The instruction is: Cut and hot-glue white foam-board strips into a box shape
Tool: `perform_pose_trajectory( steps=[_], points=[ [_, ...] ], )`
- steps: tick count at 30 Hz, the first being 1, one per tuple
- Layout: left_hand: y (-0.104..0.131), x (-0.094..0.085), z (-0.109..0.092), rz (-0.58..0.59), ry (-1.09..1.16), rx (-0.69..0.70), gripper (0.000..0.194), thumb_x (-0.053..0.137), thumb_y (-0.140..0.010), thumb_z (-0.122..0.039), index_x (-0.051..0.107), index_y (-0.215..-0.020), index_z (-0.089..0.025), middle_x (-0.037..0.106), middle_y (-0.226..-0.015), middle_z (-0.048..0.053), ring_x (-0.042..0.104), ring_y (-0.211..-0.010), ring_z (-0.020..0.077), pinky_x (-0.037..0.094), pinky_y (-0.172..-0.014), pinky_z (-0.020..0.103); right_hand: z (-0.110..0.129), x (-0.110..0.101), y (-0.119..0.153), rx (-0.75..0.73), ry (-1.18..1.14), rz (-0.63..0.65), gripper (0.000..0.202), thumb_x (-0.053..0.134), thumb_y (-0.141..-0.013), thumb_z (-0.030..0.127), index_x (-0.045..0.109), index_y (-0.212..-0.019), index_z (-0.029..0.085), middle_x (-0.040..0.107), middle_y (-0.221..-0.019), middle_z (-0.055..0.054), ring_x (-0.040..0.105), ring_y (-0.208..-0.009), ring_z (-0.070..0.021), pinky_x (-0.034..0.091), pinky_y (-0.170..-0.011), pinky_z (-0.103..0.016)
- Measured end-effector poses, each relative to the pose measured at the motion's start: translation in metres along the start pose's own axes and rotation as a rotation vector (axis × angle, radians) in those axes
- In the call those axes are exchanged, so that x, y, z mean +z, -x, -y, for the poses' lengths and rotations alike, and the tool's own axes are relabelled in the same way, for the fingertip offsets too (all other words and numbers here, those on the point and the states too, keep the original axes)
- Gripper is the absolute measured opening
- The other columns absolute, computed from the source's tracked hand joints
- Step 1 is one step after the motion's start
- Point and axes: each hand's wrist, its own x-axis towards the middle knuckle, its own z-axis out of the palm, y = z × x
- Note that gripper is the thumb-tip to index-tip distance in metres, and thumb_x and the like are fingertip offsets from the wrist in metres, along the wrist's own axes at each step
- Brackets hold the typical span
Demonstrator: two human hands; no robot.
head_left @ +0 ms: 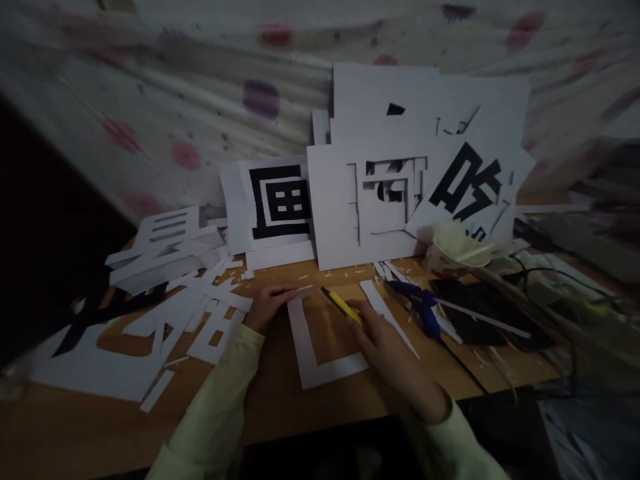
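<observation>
A white L-shaped foam-board or card piece (pixel 306 347) lies on the wooden table in front of me. My left hand (pixel 270 307) pinches its upper end between thumb and fingers. In my right hand (pixel 383 340) is a yellow utility knife (pixel 341 305), its dark tip pointing up and to the left, over the gap inside the L. That hand also hovers over or rests on the right end of the lower arm; which of the two I cannot tell. A loose white strip (pixel 387 317) lies just right of the knife.
Cut white letter pieces (pixel 220 327) and scraps pile at left. White boards (pixel 330 207) with cut-outs and a sheet with a black character (pixel 285 203) lean at the back. At right are a blue glue gun (pixel 427 310) with its cord, a paper bowl (pixel 455 257) and a black tablet-like slab (pixel 480 300).
</observation>
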Motion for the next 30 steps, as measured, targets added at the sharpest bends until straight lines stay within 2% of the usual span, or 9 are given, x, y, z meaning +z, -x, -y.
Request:
perform_pose_trajectory(
  steps=[3, 7, 11, 15, 19, 24, 30],
  points=[
    [0.001, 0.001, -0.002, -0.006, -0.009, -0.005, 0.03, 0.077, -0.059, -0.041, 0.079, -0.082, -0.022, 0.079, -0.091, 0.004, 0.069, -0.097, 0.0289, 0.048, -0.095, 0.042, -0.004, 0.033, 0.02, 0.004, -0.227, -0.049, 0.041, 0.04, -0.094, 0.027, 0.048, -0.133, 0.02, 0.062, -0.131, -0.012, 0.058, -0.12, -0.0243, 0.046, -0.1, -0.042],
    [0.001, 0.002, -0.002, -0.01, -0.015, -0.004, 0.029, 0.076, -0.06, -0.04, 0.079, -0.082, -0.022, 0.079, -0.091, 0.003, 0.068, -0.098, 0.0279, 0.048, -0.094, 0.04, 0.001, 0.058, 0.02, -0.001, -0.284, -0.028, 0.048, 0.04, -0.09, 0.02, 0.046, -0.138, 0.019, 0.058, -0.136, -0.012, 0.053, -0.126, -0.0248, 0.042, -0.105, -0.046],
    [0.001, 0.003, 0.0, -0.008, -0.004, -0.006, 0.028, 0.076, -0.062, -0.041, 0.079, -0.083, -0.022, 0.079, -0.09, 0.003, 0.068, -0.097, 0.0275, 0.048, -0.093, 0.04, 0.002, 0.064, 0.013, 0.056, -0.246, -0.013, 0.047, 0.039, -0.092, 0.024, 0.048, -0.138, 0.017, 0.059, -0.135, -0.015, 0.054, -0.125, -0.0273, 0.043, -0.105, -0.049],
    [0.001, 0.003, 0.003, -0.018, 0.017, 0.007, 0.026, 0.076, -0.062, -0.04, 0.079, -0.082, -0.023, 0.079, -0.089, 0.002, 0.068, -0.097, 0.0265, 0.047, -0.094, 0.04, -0.003, 0.071, 0.009, 0.062, -0.244, -0.02, 0.048, 0.04, -0.093, 0.028, 0.047, -0.139, 0.02, 0.059, -0.135, -0.013, 0.055, -0.126, -0.0256, 0.043, -0.106, -0.046],
    [0.0, 0.003, 0.004, -0.006, 0.036, 0.017, 0.025, 0.077, -0.063, -0.039, 0.079, -0.082, -0.023, 0.079, -0.09, 0.002, 0.068, -0.097, 0.0262, 0.047, -0.096, 0.04, -0.006, 0.078, 0.006, 0.078, -0.228, -0.027, 0.047, 0.04, -0.093, 0.032, 0.049, -0.138, 0.019, 0.06, -0.134, -0.014, 0.055, -0.125, -0.0268, 0.043, -0.105, -0.048],
    [-0.001, 0.004, 0.007, -0.007, 0.06, 0.032, 0.023, 0.076, -0.064, -0.037, 0.079, -0.081, -0.021, 0.079, -0.09, 0.004, 0.069, -0.097, 0.0266, 0.047, -0.096, 0.041, -0.005, 0.079, 0.003, 0.069, -0.22, -0.023, 0.049, 0.038, -0.093, 0.034, 0.049, -0.137, 0.014, 0.06, -0.134, -0.017, 0.056, -0.125, -0.0278, 0.044, -0.105, -0.049],
    [-0.003, 0.004, 0.011, -0.002, 0.086, 0.048, 0.024, 0.076, -0.064, -0.038, 0.079, -0.081, -0.022, 0.079, -0.091, 0.003, 0.069, -0.097, 0.0258, 0.047, -0.096, 0.04, -0.006, 0.081, 0.001, 0.062, -0.212, -0.03, 0.048, 0.039, -0.094, 0.036, 0.05, -0.136, 0.015, 0.06, -0.134, -0.016, 0.057, -0.124, -0.028, 0.043, -0.105, -0.049]
  ],
)
